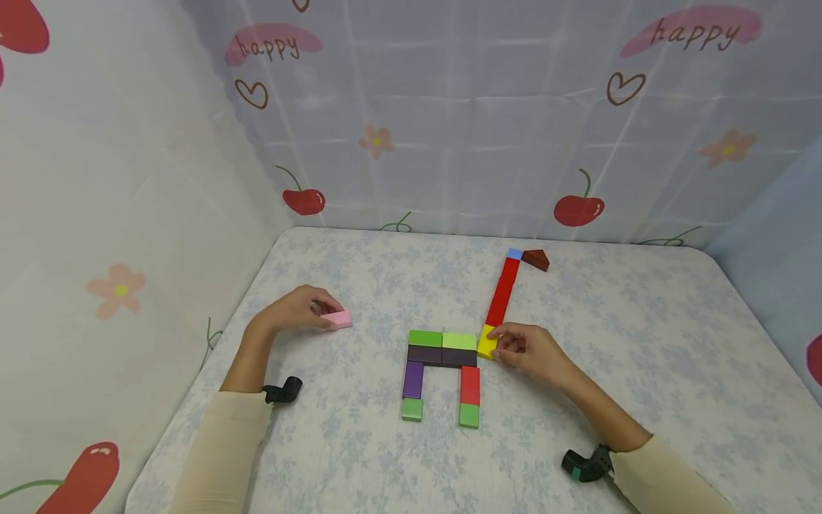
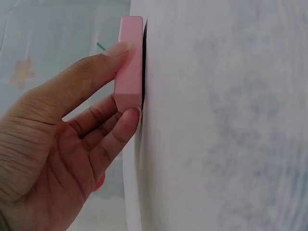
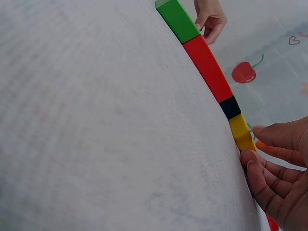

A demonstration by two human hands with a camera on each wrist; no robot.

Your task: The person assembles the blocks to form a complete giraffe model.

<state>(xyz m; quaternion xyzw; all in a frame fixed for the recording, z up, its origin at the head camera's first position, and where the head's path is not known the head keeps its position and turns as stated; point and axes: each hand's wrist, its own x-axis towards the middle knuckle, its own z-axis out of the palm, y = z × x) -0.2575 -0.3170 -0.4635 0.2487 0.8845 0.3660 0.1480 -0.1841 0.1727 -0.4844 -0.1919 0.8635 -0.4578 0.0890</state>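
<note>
My left hand [image 1: 297, 308] pinches a pink block [image 1: 342, 319] between thumb and fingers, low over the table's left part. In the left wrist view the thumb lies across the pink block's face. My right hand [image 1: 536, 350] holds a yellow block [image 1: 486, 345] by its right side. That yellow block sits at the right end of two dark blocks [image 1: 425, 354], which have a green block [image 1: 426, 338] and a lime block [image 1: 459, 341] along their far side. From the yellow block, a slanting red strip [image 1: 503, 291] runs away to a small blue block [image 1: 515, 253].
Below the dark blocks, a purple block [image 1: 413, 380] and a red block [image 1: 470, 386] form two columns, each with a green block [image 1: 469, 416] at the near end. A brown triangular block [image 1: 536, 259] lies beside the blue one. Patterned curtains [image 1: 449, 171] stand behind the table.
</note>
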